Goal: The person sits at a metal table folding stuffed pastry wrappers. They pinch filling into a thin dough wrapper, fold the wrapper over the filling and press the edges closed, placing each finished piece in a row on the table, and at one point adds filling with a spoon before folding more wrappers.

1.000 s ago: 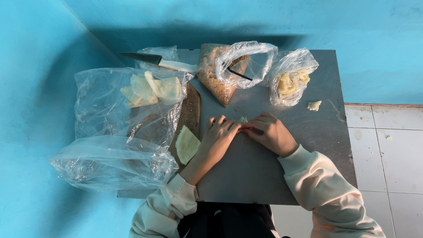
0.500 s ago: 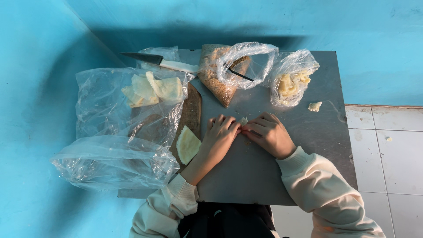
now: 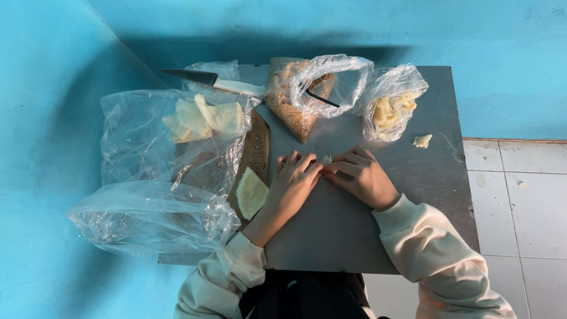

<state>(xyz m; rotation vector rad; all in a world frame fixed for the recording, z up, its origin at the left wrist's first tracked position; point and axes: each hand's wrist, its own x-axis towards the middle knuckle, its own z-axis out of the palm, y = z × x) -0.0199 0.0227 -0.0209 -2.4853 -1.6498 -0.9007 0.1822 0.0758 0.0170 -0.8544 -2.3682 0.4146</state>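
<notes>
My left hand [image 3: 290, 184] and my right hand [image 3: 361, 176] lie flat on the grey metal table [image 3: 413, 177], fingertips meeting over a small pale piece of dough [image 3: 325, 160]. Both hands press or pinch this piece; most of it is hidden under the fingers. A pale yellow flat wrapper [image 3: 250, 192] lies on a wooden board [image 3: 255, 149] just left of my left wrist.
A clear bag with folded pale wrappers [image 3: 201, 118] and an empty-looking clear bag [image 3: 147, 215] cover the table's left. At the back are a white-handled knife [image 3: 212, 80], a bag of brown crumbs [image 3: 295, 103] and a bag of yellowish filling [image 3: 393, 106]. A dough scrap [image 3: 422, 140] lies right. Tiled floor at right.
</notes>
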